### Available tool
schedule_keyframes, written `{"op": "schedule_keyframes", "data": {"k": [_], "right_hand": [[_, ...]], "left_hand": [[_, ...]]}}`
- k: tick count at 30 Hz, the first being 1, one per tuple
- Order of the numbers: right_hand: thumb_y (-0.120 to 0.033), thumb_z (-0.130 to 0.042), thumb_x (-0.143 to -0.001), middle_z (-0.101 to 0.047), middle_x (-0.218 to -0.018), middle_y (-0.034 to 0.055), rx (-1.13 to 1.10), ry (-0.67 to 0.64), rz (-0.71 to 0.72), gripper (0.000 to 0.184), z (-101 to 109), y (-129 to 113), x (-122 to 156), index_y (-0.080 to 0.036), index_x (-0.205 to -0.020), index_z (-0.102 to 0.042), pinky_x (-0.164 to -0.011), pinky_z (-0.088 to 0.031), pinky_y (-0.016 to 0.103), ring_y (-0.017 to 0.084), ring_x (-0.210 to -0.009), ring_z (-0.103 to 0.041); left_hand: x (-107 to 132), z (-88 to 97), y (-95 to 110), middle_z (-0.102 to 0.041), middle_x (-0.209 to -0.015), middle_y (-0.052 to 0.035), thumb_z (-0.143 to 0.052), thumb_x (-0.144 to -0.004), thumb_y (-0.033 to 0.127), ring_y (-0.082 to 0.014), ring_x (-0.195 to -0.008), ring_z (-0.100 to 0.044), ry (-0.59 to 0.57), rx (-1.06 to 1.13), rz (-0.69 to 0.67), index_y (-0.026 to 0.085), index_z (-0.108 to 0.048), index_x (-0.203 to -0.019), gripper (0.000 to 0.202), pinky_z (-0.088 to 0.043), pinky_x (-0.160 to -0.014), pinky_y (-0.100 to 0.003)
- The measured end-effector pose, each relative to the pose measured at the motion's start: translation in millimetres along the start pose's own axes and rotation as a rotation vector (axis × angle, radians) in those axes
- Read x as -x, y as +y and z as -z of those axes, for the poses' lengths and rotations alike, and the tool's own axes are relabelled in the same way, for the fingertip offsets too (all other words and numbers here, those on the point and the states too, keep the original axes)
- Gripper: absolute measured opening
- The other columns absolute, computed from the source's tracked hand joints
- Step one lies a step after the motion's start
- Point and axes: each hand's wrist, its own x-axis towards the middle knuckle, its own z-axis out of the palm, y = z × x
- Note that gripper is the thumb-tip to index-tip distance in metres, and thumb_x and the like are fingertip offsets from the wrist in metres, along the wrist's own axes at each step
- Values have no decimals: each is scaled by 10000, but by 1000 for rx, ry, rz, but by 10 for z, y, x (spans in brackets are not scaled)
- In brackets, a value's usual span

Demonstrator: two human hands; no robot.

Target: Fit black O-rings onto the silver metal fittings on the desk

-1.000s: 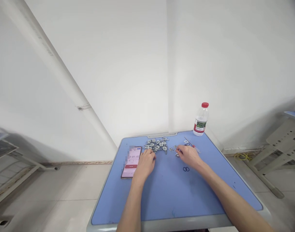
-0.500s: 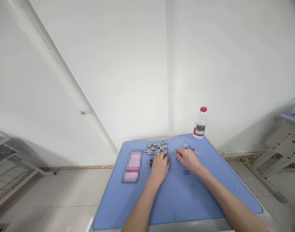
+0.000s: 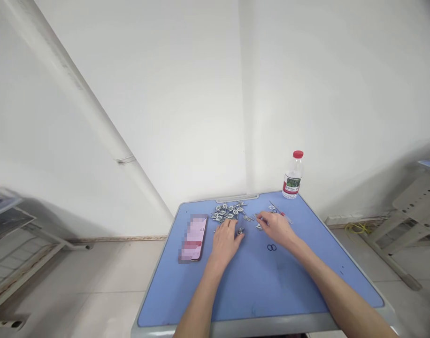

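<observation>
A: Left hand?
B: Palm down left of the counter's [image 3: 257, 291] middle, at the near side of the pile [image 3: 229, 211]. The left hand [image 3: 225, 237] was partly open, fingers curved, thumb set apart. One metal part [image 3: 240, 231] showed by the gap between thumb and forefinger; I couldn't tell whether it was gripped. What lay beneath the palm was hidden.
A: And the right?
B: The right hand [image 3: 275, 226] came in from the right edge, thumb and forefinger drawn close together. Couldn't tell whether they had hold of anything; too small there.
A: Where was the pile?
B: Toward the far edge, left of centre: grey metal parts heaped and overlapping. A few loose parts [image 3: 248, 218] lay between it and the right fingertips.
A: Anything else nearby?
B: Two black rings [image 3: 272, 247], near the right wrist on the side toward the near edge. A thin stick [image 3: 281, 213], partly red, slanted beyond the right hand.
A: Corners?
B: Bottle [image 3: 291, 182], red cap, upright at the far right corner. Phone [image 3: 198, 238] near the left edge, screen partly blurred.
</observation>
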Motion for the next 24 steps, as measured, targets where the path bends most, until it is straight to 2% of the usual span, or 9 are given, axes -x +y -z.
{"op": "schedule_keyframes", "data": {"k": [2,6,9,13,18,20,22,24], "right_hand": [[-216,-471,-906,-713,-792,29,-9,-11,25,183,19,-33,13,-209,-902,-653,-606,-360,239,176,-742,-644],[-196,-480,-886,-702,-790,41,-21,-53,60,173,33,-106,40,-203,-879,-653,-623,-359,241,181,-755,-636],[-172,-458,-864,-686,-785,44,-97,-61,38,190,22,-134,50,-197,-907,-641,-643,-373,251,179,-744,-622],[-149,-407,-806,-643,-871,24,-458,-35,-72,313,50,-116,45,-203,-1081,-546,-653,-415,260,152,-718,-572],[-233,-368,-837,-581,-912,8,-994,-176,-101,333,137,-129,33,-215,-1154,-471,-555,-434,247,104,-590,-495],[-321,-389,-872,-580,-878,5,-1091,-245,-124,394,144,-161,37,-219,-1252,-406,-448,-376,233,86,-484,-428],[-379,-408,-885,-583,-797,-12,-1096,-264,-173,457,132,-184,43,-227,-1313,-354,-390,-292,218,80,-432,-352],[-373,-455,-866,-573,-733,-25,-1061,-221,-234,421,114,-179,41,-219,-1256,-415,-402,-265,210,82,-453,-343]], "left_hand": [[-9,-34,-7,-562,-1154,-70,-565,-844,224,-240,-1085,-538,-29,8,-26,205,-520,-1189,348,-415,-883,-357],[-22,-61,-21,-577,-1071,-76,-516,-839,145,-240,-1048,-548,-112,-3,-61,182,-600,-1053,233,-421,-882,-356],[-19,-51,-30,-586,-1038,-72,-503,-815,108,-230,-1006,-559,-135,78,-92,184,-611,-1037,258,-430,-871,-348],[-5,-47,-34,-596,-1038,-65,-481,-779,68,-213,-975,-566,-160,213,-140,198,-617,-1063,340,-433,-874,-340],[4,-50,-14,-606,-1040,-57,-536,-770,131,-220,-961,-565,-195,298,-134,227,-556,-1211,452,-435,-863,-348],[-1,-55,1,-613,-1014,-50,-565,-777,179,-225,-947,-563,-195,312,-132,237,-564,-1195,422,-438,-841,-346],[-10,-68,15,-617,-986,-47,-565,-788,191,-226,-936,-562,-189,318,-138,231,-592,-1136,351,-436,-832,-347],[-16,-88,24,-619,-974,-45,-546,-797,168,-221,-937,-563,-192,336,-151,220,-607,-1094,308,-432,-839,-347]]}}
